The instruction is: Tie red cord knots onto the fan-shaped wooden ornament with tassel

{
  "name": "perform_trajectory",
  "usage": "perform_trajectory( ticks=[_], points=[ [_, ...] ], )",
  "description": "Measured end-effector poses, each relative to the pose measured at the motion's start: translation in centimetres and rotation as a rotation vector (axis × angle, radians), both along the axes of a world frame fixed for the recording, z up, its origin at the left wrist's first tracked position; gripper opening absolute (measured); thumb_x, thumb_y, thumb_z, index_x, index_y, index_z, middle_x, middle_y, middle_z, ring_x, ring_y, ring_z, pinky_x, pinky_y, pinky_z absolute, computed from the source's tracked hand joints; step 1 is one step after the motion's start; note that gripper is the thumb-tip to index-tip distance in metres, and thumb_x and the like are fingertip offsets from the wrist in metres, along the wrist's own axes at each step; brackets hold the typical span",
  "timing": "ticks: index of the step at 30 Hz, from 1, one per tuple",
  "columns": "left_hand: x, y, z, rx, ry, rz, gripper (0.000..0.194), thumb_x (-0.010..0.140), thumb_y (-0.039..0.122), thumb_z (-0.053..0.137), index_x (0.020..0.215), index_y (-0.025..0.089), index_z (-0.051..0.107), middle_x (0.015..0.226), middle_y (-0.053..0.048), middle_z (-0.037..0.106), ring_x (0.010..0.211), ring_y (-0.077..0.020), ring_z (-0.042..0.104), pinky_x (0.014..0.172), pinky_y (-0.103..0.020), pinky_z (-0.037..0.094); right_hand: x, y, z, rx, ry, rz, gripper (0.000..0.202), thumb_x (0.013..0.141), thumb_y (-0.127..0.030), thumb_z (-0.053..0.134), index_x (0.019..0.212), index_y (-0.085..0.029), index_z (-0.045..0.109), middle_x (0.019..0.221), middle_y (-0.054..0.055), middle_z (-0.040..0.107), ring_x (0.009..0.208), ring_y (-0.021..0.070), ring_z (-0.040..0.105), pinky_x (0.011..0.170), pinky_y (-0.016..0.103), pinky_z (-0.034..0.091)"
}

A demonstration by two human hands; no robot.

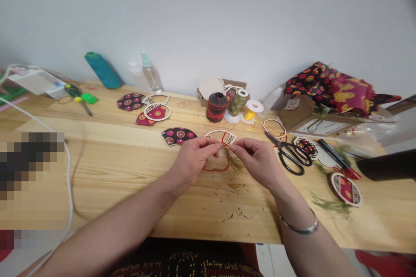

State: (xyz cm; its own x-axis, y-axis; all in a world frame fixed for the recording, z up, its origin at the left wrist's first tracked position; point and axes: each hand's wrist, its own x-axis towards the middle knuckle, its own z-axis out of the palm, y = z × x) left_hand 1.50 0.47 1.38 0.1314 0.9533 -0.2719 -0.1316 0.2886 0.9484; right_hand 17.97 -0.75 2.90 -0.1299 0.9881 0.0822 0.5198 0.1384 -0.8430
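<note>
Between my two hands runs a red cord (216, 170), looped below the fingers and reaching up over a pale fan-shaped wooden frame (212, 133). My left hand (198, 156) pinches the cord between thumb and forefinger. From the other side, my right hand (251, 156) is also closed in a pinch on the cord, its fingertips close to the left ones. The exact crossing of the cord is too small to make out. A green tassel (237, 165) lies just under the right fingers. Left of the frame rests a dark patterned fan-shaped fabric piece (177, 135).
Black-handled scissors (290, 156) lie right of my right hand. Behind stand thread spools: black-red (216, 107), green (239, 103), yellow (250, 111). A cardboard box (297, 114) holds patterned cloth. A white cable (69, 173) crosses the left side. Dark scraps (238, 214) litter the front.
</note>
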Motion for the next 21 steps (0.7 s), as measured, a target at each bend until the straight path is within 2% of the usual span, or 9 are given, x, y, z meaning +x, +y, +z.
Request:
perform_trajectory(
  ticks=[6,10,14,16,19,21],
  points=[
    [0.2,0.3,-0.1,0.001,-0.046,0.063,0.011,0.067,0.026,0.071,0.068,0.015,0.072,0.058,0.001,0.063,0.042,-0.0038,0.034,0.04,-0.021,0.022,-1.0,-1.0,-0.4,0.233,-0.104,0.054,0.014,0.086,-0.025,0.057,0.083,-0.019,0.07,0.066,0.0,0.066,0.055,0.009,0.051,0.054,0.021,0.038],
    [0.2,0.3,0.0,-0.077,-0.165,0.07,0.012,0.064,0.025,0.073,0.068,0.013,0.071,0.055,0.001,0.061,0.038,-0.0021,0.03,0.037,-0.019,0.02,-1.5,-1.4,-1.3,0.41,-0.31,0.146,0.015,0.089,-0.021,0.052,0.088,-0.017,0.067,0.075,0.003,0.069,0.063,0.0117,0.059,0.059,0.023,0.041],
    [0.0,0.4,0.0,-0.162,-0.274,0.027,0.016,0.064,0.024,0.074,0.07,0.011,0.068,0.062,-0.002,0.066,0.037,-0.0001,0.028,0.035,-0.017,0.018,-1.6,-1.5,-2.1,0.619,-0.595,0.261,0.019,0.089,-0.015,0.047,0.081,-0.014,0.064,0.071,0.006,0.066,0.061,0.0144,0.056,0.055,0.026,0.037],
    [-0.1,0.4,0.0,-0.181,-0.313,0.0,0.016,0.065,0.025,0.074,0.068,0.011,0.066,0.06,-0.001,0.064,0.035,0.0004,0.027,0.035,-0.016,0.019,-1.6,-1.6,-2.1,0.667,-0.672,0.353,0.019,0.086,-0.009,0.045,0.079,-0.014,0.062,0.069,0.006,0.064,0.059,0.0147,0.053,0.053,0.027,0.034],
    [-0.2,0.3,-0.1,-0.169,-0.326,0.002,0.016,0.066,0.025,0.074,0.065,0.012,0.064,0.054,0.003,0.058,0.035,0.0002,0.029,0.034,-0.016,0.02,-1.6,-1.8,-1.5,0.614,-0.608,0.53,0.02,0.086,-0.01,0.045,0.078,-0.015,0.062,0.068,0.006,0.062,0.061,0.0154,0.052,0.054,0.028,0.034],
    [-0.1,0.2,-0.1,-0.165,-0.326,0.019,0.015,0.065,0.023,0.075,0.066,0.013,0.064,0.054,0.004,0.057,0.036,-0.0007,0.033,0.034,-0.016,0.023,-1.6,-2.1,-0.7,0.534,-0.396,0.618,0.015,0.086,-0.02,0.051,0.077,-0.017,0.063,0.071,0.005,0.063,0.064,0.0158,0.054,0.056,0.029,0.038]
  ],
)
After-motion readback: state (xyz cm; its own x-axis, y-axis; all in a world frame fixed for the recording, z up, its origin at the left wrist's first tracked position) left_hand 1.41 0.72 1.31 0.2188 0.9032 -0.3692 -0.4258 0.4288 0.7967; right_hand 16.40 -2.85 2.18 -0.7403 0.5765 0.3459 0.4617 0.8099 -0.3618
